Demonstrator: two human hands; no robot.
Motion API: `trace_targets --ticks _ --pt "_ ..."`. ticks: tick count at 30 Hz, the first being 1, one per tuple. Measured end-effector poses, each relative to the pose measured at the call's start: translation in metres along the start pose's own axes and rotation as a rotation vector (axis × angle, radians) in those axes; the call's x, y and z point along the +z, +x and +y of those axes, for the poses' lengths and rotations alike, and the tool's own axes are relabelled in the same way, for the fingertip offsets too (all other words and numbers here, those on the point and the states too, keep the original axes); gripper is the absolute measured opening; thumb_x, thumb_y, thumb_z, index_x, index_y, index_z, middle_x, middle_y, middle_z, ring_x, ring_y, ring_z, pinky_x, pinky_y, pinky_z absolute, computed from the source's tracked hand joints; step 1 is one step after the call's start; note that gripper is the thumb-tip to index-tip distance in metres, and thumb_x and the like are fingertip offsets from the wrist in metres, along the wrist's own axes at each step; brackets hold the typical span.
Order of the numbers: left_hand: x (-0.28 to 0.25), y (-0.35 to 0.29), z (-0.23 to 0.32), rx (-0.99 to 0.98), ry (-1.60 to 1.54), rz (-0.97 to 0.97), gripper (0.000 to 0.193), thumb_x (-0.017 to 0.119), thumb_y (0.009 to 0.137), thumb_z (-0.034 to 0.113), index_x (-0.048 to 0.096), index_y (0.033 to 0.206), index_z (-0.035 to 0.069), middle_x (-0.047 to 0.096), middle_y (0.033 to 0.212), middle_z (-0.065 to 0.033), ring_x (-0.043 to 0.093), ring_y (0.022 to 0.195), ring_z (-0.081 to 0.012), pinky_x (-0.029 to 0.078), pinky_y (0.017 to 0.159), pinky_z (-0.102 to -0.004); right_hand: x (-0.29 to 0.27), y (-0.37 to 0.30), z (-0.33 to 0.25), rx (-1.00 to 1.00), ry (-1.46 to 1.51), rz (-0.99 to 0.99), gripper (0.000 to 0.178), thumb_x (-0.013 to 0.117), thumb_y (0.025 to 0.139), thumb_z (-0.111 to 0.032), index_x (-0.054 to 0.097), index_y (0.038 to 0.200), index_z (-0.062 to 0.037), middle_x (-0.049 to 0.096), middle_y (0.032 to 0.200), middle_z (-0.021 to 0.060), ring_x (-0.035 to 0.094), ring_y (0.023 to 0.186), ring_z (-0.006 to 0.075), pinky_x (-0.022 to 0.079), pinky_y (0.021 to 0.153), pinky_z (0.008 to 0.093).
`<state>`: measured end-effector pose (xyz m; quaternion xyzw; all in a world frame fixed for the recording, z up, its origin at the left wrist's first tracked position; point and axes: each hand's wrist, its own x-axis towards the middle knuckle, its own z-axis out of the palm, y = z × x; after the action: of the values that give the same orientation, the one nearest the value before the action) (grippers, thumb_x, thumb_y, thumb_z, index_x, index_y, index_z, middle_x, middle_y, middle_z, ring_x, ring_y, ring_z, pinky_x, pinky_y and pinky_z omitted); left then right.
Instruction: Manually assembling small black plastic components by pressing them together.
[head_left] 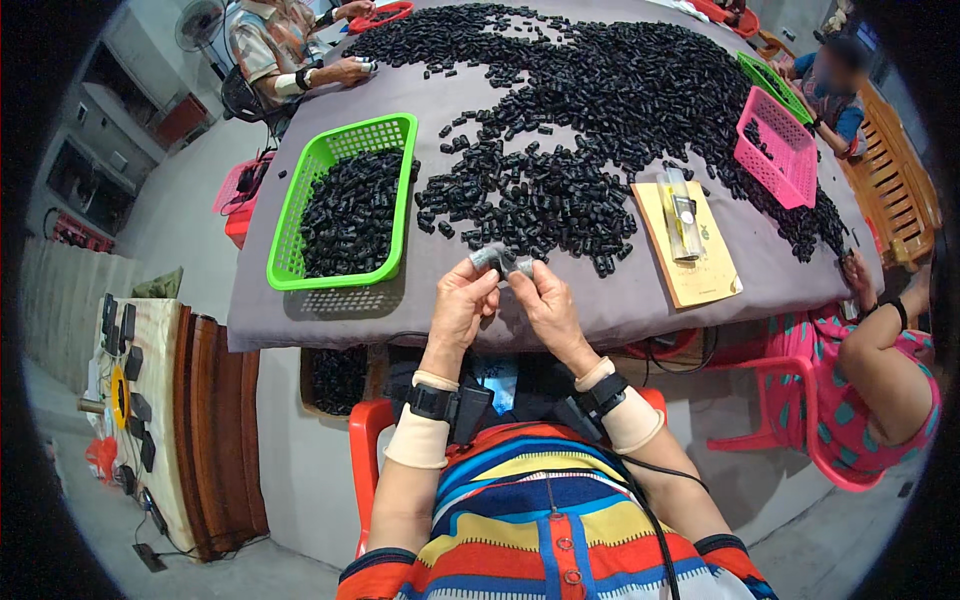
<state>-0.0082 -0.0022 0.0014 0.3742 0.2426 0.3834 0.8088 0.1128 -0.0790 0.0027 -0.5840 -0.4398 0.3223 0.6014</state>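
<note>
My left hand (463,305) and my right hand (549,308) meet over the table's near edge, fingers bent into a pinch. Between their fingertips is a small black piece (505,266), mostly covered by the fingers. Grey wrapping shows on a finger of each hand. Just beyond the fingertips spreads a large pile of small black cylindrical parts (540,190). To the left of my hands stands a bright green basket (405,215), partly filled with the same kind of black parts.
A tan pad (705,285) with a clear case (683,215) on it lies right of my hands on the grey tablecloth (300,325). A pink basket (790,175) and another green basket (757,68) stand farther right. Other people sit around the table.
</note>
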Motion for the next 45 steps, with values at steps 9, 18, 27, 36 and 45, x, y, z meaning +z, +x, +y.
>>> trace_targets --ticks 9,18,27,36,45 --pt "-0.006 -0.005 0.000 -0.007 -0.040 -0.052 0.018 0.059 0.082 0.000 0.061 0.100 0.000 0.063 0.081 -0.0068 0.059 0.066 -0.0123 0.049 0.058 -0.0213 -0.001 0.001 -0.002 -0.096 -0.160 0.026 0.020 0.063 0.079 -0.015 0.048 0.079 -0.0020 0.052 0.063 0.0111 0.048 0.054 0.0164 0.041 0.053 0.0312" --pt "-0.006 -0.002 -0.007 0.044 0.004 -0.033 0.029 0.061 0.077 -0.008 0.058 0.105 -0.001 0.058 0.089 -0.0052 0.060 0.070 -0.0128 0.053 0.063 -0.0236 -0.001 -0.002 0.002 -0.133 -0.084 0.065 0.011 0.060 0.078 -0.006 0.056 0.088 -0.0024 0.057 0.068 0.0035 0.049 0.061 0.0084 0.042 0.056 0.0260" --pt "-0.005 0.001 -0.007 -0.065 0.175 -0.075 0.027 0.059 0.082 -0.001 0.057 0.109 -0.001 0.063 0.089 -0.0087 0.062 0.071 -0.0135 0.054 0.063 -0.0239 -0.006 -0.001 0.003 -0.047 0.044 0.021 0.009 0.060 0.082 -0.007 0.058 0.091 -0.0040 0.056 0.070 -0.0039 0.047 0.062 0.0030 0.041 0.055 0.0209" --pt "-0.002 -0.003 -0.006 -0.104 0.179 0.002 0.019 0.055 0.086 0.001 0.057 0.105 -0.001 0.063 0.081 -0.0089 0.063 0.064 -0.0144 0.054 0.056 -0.0244 -0.005 0.004 0.016 -0.035 0.024 0.054 0.010 0.060 0.085 -0.013 0.056 0.088 -0.0042 0.055 0.066 -0.0030 0.046 0.060 0.0031 0.039 0.052 0.0219" --pt "-0.014 -0.002 -0.006 -0.008 -0.125 -0.009 0.020 0.055 0.086 0.001 0.058 0.106 0.000 0.063 0.089 -0.0088 0.061 0.074 -0.0146 0.051 0.059 -0.0228 -0.007 0.000 0.001 -0.002 -0.002 -0.060 0.029 0.054 0.089 -0.029 0.050 0.078 -0.0025 0.052 0.062 0.0073 0.044 0.056 0.0110 0.038 0.051 0.0289"
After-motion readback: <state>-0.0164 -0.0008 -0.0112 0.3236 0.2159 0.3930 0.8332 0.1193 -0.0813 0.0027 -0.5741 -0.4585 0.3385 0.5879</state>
